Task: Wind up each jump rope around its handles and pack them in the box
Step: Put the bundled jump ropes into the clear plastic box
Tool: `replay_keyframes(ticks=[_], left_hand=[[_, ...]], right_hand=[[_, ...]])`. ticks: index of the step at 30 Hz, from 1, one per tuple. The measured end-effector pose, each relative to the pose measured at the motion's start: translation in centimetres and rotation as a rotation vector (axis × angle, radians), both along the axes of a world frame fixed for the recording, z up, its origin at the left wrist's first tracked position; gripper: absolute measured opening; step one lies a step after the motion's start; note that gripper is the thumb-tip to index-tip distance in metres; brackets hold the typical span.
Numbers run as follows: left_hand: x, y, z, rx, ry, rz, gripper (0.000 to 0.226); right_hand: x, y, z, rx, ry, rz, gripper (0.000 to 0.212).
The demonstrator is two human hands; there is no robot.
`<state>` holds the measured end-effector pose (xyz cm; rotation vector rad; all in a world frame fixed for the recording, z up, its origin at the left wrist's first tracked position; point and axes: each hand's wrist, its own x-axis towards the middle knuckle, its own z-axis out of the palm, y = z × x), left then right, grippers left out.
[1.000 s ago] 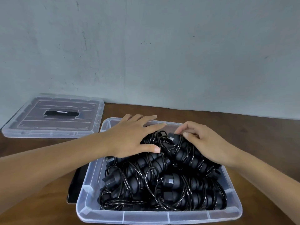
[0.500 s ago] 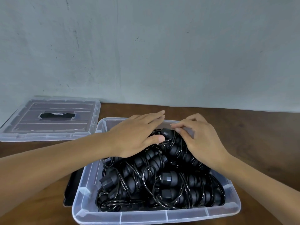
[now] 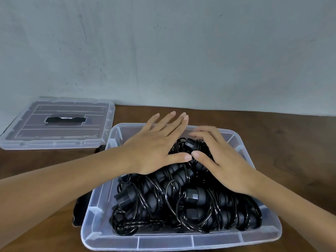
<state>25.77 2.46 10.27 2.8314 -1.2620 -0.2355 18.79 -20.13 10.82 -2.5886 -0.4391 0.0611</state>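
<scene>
Centre of frame: left hand (image 3: 156,148), fingers straight and slightly spread, palm down over the far left part of the jump ropes (image 3: 187,200); fingertips reach past the far rim of the box (image 3: 181,241); thumb tip beside the right thumb. Whether the palm presses the ropes or hovers just above cannot be told.
Right of centre: right hand (image 3: 223,160), fingers relaxed and a little bent, laid over a wound rope bundle at the far right of the pile; fingertips blurred; nothing clasped.
Forearms: both enter from the lower corners, left from lower left, right from lower right, converging over the box.
Lower centre: clear plastic box, lid off, holding black jump ropes wound round their black handles, piled to about rim height.
Upper left: clear lid (image 3: 58,124) with black handle, lying flat, just beside the box's far left corner.
Left of box: a dark flat object (image 3: 80,211), partly hidden.
Surface (image 3: 291,151): brown wood. Behind: pale grey-green scuffed wall (image 3: 181,51).
</scene>
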Motion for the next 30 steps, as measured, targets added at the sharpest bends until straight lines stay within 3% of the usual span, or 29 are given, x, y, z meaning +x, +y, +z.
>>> replay_keyframes(ticks=[10,15,17,22,27,30], left_hand=[[-0.1,0.3,-0.6,-0.066,-0.108,-0.042,0.089],[-0.4,1.2,0.5,-0.395,-0.038,-0.145,0.065],[-1.5,1.8,1.3,-0.443,-0.057,-0.109,0.060],[-5.0,3.6,2.1,-0.120,0.042,0.030,0.096],[-5.2,3.8,1.4,-0.075,0.033,0.017,0.109],[-5.0,3.9,0.6,-0.041,0.030,0.010,0.109]], right_hand=[[-0.1,0.3,0.2,-0.186,0.034,0.087,0.057],[-0.7,0.4,1.1,-0.227,-0.003,0.070,0.057],[-1.1,0.7,1.5,-0.293,-0.034,0.075,0.061],[-2.4,1.1,2.3,-0.479,-0.003,0.067,0.087],[-3.4,1.1,3.1,-0.459,0.215,0.093,0.120],[-3.3,1.7,3.0,-0.521,0.230,0.102,0.135]])
